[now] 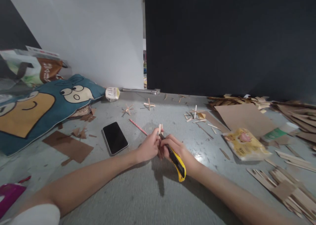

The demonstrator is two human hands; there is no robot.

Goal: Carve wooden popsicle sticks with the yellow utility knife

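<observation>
As the left hand [150, 147] is pinching a wooden craft stick [160, 129] nearly upright in its fingers, right of the smartphone [115, 138], the right hand [181, 150] is clasping a yellow-and-black utility knife [175, 160] in its fingers, farther right; the knife's front end is lying just beside the stick, its long axis slanting away from the smartphone.
</observation>
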